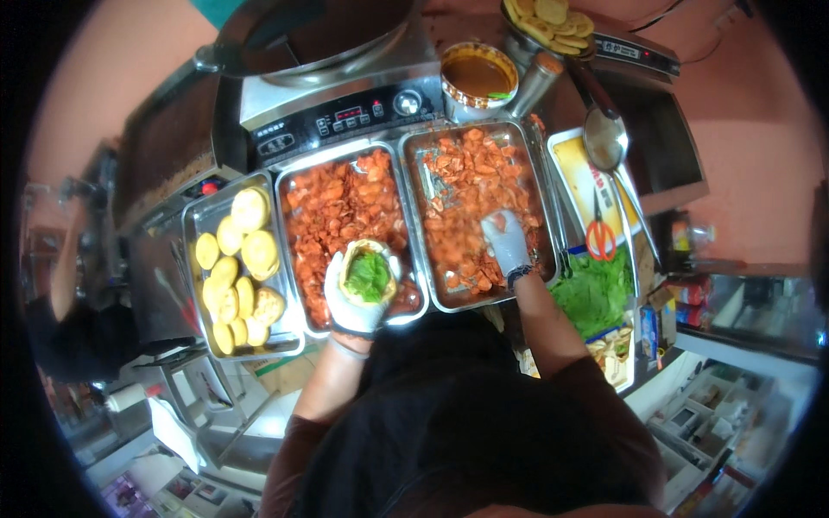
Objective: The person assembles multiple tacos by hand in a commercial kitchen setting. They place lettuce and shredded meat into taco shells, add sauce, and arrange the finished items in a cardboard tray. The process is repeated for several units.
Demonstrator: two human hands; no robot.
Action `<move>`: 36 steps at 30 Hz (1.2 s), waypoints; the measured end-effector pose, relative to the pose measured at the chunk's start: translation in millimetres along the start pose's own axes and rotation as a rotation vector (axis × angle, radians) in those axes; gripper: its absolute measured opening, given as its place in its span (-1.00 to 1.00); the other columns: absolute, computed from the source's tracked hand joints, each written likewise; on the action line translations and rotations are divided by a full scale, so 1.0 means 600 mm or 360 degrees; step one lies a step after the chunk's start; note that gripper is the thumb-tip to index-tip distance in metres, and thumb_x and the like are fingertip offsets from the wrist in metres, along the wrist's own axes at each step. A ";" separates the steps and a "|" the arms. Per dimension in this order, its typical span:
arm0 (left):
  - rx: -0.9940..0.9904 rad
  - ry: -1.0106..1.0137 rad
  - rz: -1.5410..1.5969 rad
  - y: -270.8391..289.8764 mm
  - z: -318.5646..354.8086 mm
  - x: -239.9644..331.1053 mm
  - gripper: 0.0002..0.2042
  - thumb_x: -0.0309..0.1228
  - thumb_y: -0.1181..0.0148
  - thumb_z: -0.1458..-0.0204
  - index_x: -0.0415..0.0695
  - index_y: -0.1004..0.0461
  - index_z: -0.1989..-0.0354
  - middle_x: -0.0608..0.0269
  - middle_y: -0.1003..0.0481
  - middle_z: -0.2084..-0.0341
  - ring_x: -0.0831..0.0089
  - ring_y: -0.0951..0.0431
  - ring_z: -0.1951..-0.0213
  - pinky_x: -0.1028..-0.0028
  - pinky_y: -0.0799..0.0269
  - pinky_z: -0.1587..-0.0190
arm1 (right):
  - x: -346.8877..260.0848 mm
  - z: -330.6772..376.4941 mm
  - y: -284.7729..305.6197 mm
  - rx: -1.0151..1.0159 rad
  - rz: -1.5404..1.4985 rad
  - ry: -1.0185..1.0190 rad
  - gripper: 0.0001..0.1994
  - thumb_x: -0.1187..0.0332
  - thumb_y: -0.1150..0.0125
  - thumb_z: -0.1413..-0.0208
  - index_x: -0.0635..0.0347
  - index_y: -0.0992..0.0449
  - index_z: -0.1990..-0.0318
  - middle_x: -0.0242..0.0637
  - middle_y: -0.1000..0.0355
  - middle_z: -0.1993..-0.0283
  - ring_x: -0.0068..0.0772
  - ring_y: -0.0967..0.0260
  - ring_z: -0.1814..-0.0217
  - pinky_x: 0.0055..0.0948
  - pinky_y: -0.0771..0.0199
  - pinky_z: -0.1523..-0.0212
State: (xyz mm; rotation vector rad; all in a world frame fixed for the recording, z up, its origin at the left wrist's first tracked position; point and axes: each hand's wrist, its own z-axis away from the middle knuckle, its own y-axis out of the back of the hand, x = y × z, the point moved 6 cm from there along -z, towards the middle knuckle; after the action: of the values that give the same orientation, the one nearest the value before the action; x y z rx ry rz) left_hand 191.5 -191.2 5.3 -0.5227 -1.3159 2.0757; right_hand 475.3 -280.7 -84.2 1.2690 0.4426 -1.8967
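My left hand (347, 312), in a white glove, cups a split round flatbread (390, 289) with green lettuce (367, 274) showing in its opening. It is held over the near end of the middle tray (288, 250), which is full of red-brown sauced meat pieces (332, 203). My right hand (508, 242), also gloved, reaches into the right tray (414, 207) of similar meat. Its fingers are drawn together and touch the meat; what lies between them is hidden.
Round yellow flatbreads (250, 210) fill a left tray. Orange-handled scissors (600, 240), a ladle (605, 138) and a heap of lettuce leaves (596, 293) lie right. Behind stand an induction cooker (345, 116), a large pan (311, 34) and a tub of brown sauce (477, 76). Another person's arm (65, 268) shows far left.
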 end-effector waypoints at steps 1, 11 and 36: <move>0.0009 -0.0005 0.0002 0.002 -0.001 0.001 -0.57 -0.10 -0.01 -0.29 -0.22 -0.53 -0.04 -0.11 -0.56 0.03 -0.02 -0.53 -0.04 0.01 -0.47 -0.17 | -0.013 0.012 0.003 -0.0049 -0.0036 -0.0031 -0.76 0.18 -0.23 -0.29 0.17 -0.57 0.13 -0.37 -0.47 0.43 -0.59 -0.38 0.48 -0.45 -0.42 0.47; -0.0020 0.0032 0.0081 -0.002 -0.001 -0.006 -0.55 -0.08 -0.01 -0.28 -0.23 -0.51 -0.05 -0.12 -0.54 0.02 -0.04 -0.52 -0.04 -0.02 -0.46 -0.17 | 0.030 0.008 0.046 0.0170 0.0657 0.0286 -0.64 0.04 -0.13 -0.33 0.16 -0.61 0.11 -0.27 -0.56 0.35 -0.39 -0.50 0.32 -0.31 -0.51 0.21; -0.0059 0.0013 0.0019 -0.003 0.007 -0.003 -0.57 -0.09 0.01 -0.29 -0.20 -0.51 -0.05 -0.11 -0.54 0.01 -0.02 -0.52 -0.06 -0.02 -0.44 -0.18 | -0.044 0.035 0.039 0.0244 0.1432 0.0287 -0.60 -0.04 -0.07 -0.32 0.12 -0.59 0.11 -0.05 -0.59 0.20 0.12 -0.54 0.19 -0.02 -0.50 0.11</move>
State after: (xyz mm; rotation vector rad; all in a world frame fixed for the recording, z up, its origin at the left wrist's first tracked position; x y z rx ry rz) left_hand 190.8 -194.9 8.7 -0.5554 -1.3518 2.0604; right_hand 485.2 -297.9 -48.3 1.4166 -0.1884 -1.0689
